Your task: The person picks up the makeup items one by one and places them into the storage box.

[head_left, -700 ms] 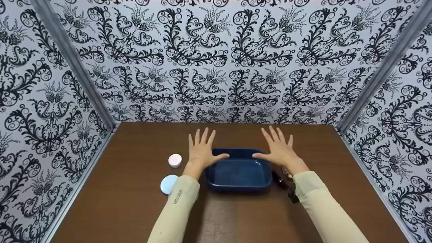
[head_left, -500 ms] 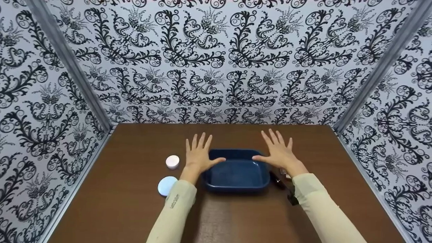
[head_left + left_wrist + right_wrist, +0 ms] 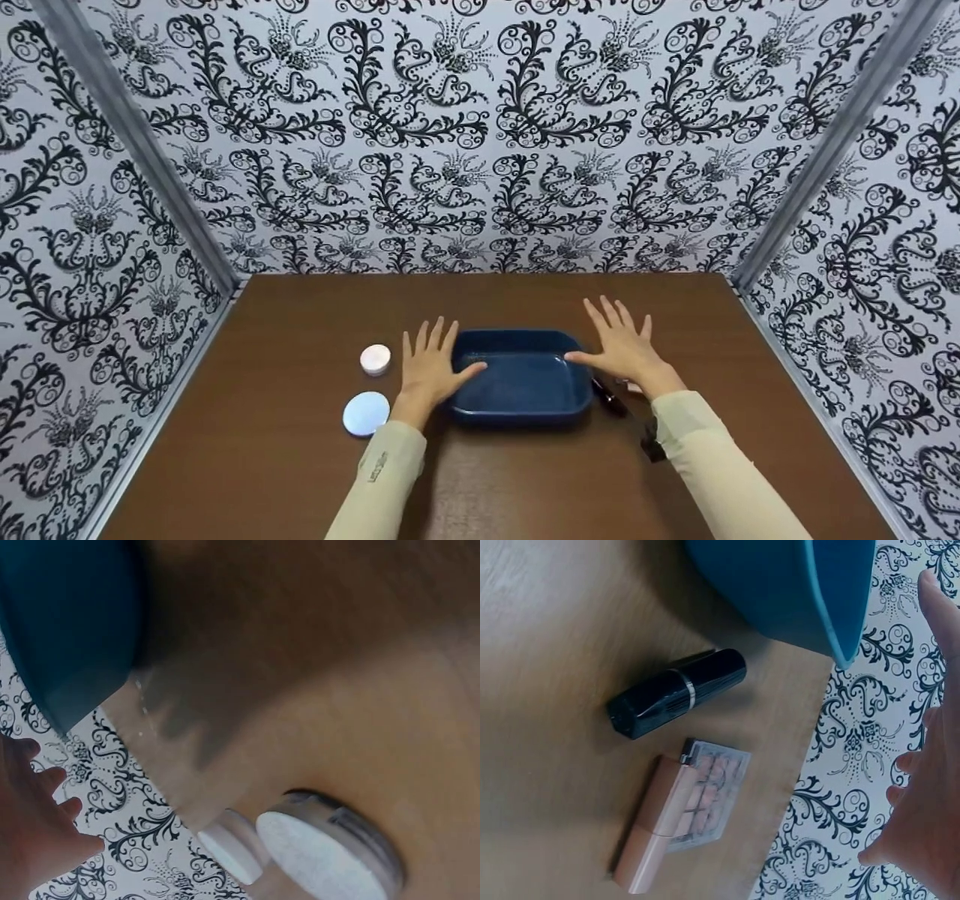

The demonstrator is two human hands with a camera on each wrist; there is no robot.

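A deep blue rectangular tub (image 3: 517, 382) with rounded corners sits mid-table; its visible inside holds nothing. My left hand (image 3: 429, 373) hovers at its left rim, fingers spread, thumb pointing over the tub. Opposite it, my right hand (image 3: 628, 352) is likewise spread, thumb overlapping the right rim in the head view. Neither hand holds anything. Left of the left hand lie a small white-topped round jar (image 3: 376, 359) and a wider, pale-topped round case (image 3: 366, 413). Below the right hand are a black tube with a silver band (image 3: 676, 694), a pinkish tube (image 3: 656, 821) and a clear-lidded palette (image 3: 709, 799).
The brown wooden table (image 3: 495, 480) is bounded by walls of black-and-white scroll pattern (image 3: 480, 135) at the back and both sides. Grey corner posts (image 3: 142, 142) rise at the back left and right. A small black object (image 3: 652, 442) shows beside the right sleeve.
Both hands have drawn apart and slightly back towards the body, the left one more, uncovering more of the tub. The whole head view has shifted slightly.
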